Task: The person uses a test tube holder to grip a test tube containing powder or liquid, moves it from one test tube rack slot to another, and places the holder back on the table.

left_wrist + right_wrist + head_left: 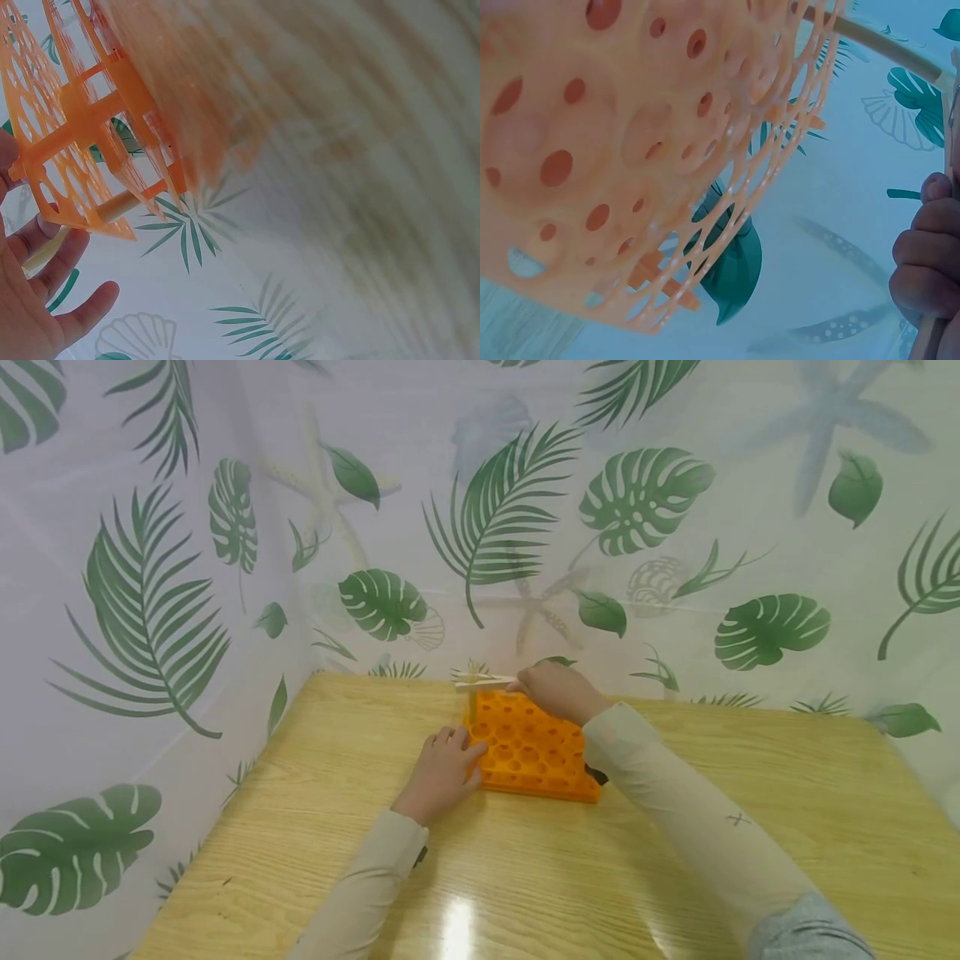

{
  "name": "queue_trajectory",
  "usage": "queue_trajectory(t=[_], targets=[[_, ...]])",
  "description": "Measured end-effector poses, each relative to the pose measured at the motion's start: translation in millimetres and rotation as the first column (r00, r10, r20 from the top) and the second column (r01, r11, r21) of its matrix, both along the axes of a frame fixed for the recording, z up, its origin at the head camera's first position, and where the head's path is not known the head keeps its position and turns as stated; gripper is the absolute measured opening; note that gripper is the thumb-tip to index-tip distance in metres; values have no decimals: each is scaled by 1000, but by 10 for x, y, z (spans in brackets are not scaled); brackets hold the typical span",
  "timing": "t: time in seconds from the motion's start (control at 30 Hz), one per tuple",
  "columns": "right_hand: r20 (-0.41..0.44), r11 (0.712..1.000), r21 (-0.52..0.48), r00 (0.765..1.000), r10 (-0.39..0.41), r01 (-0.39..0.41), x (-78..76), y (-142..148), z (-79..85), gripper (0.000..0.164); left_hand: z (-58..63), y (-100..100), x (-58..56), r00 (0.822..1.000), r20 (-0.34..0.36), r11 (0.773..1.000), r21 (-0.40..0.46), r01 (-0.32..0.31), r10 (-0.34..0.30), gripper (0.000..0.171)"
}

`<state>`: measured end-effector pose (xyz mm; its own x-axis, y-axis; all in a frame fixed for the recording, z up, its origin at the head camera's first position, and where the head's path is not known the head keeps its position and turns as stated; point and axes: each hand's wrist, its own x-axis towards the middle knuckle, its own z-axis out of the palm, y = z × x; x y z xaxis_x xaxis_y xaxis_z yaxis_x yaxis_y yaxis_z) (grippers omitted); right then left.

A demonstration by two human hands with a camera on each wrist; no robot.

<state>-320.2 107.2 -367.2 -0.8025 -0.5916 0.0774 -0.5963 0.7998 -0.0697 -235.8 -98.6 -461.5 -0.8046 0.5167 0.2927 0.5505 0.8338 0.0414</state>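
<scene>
An orange test tube rack (536,747) with round holes of several sizes stands on the wooden table. My right hand (558,689) grips a wooden test tube clamp (483,684) above the rack's back left corner. The clamp's jaws are around a yellowish test tube (472,706); in the left wrist view the tube (120,204) passes through the rack's end. Curled fingers of my right hand (926,255) wrap the clamp's handle. My left hand (442,772) is at the rack's left end, fingers spread and fingertips touching its edge; in the left wrist view the little finger (90,311) stands away from it.
The wooden table (337,760) carries the rack near its back edge. Behind and to the left hangs a white curtain (420,460) printed with green leaves and sea shapes. My right forearm (675,810) reaches in past the rack's right side.
</scene>
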Motion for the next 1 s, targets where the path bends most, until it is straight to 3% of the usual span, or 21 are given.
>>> queue_trajectory(t=[0.17, 0.63, 1.0], targets=[[-41, 1000, 19, 999, 13, -12, -11, -4, 43, 40, 15, -2, 5, 1000, -2, 1000, 4, 0, 0, 23], [5, 999, -48, 1000, 13, -13, -32, -19, 179, 37, -3, -11, -11, 1000, -3, 1000, 13, -2, 2, 23], [-56, 1000, -10, 998, 17, -17, -15, -18, 200, 33, -46, -8, 4, 999, -34, 1000, 13, 7, -7, 19]])
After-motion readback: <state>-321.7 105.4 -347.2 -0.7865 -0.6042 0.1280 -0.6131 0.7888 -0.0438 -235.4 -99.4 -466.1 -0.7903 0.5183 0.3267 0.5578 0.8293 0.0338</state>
